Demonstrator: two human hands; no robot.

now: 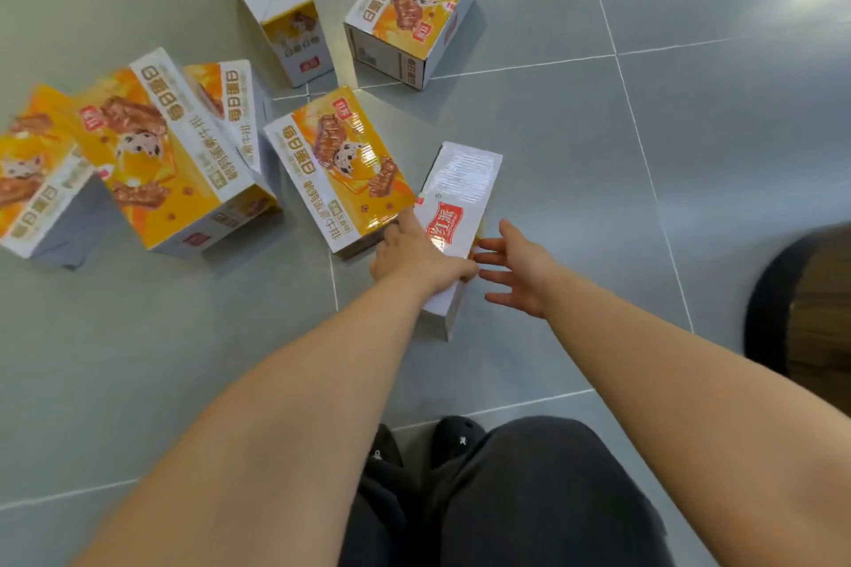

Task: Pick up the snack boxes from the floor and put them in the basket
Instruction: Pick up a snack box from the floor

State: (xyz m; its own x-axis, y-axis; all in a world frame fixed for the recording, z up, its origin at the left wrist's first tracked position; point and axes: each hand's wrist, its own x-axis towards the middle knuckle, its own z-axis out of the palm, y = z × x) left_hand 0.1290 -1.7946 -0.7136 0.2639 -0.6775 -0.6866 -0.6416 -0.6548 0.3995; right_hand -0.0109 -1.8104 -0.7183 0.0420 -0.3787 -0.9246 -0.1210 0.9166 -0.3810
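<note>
You're right at the grab on this one; the white box (460, 193) stands on its narrow side on the floor (598, 152), right in front of you, touching the yellow box (340, 166) on its left. Your left hand (414, 253) is on its near top edge, fingers curled down the left face and thumb over the right, so it looks like it's gripping the box. Your right hand (520, 267) is open, fingers spread, tips just beside the box's right face but not on it yet.

So: step one of the pickup, nothing lifted. The five other boxes (156, 147) lie scattered further out to the left and up top, well apart from your hands.

Next move, I'd guess: close the right hand in on that right face so you've got it clamped from both sides, then lift straight up; it's tall and thin, so a one-sided pull could tip it into the yellow one. The dark round thing (801, 304) at your far right is blurry, but probably the basket; if so, it's a swing to the right once the box is up.
</note>
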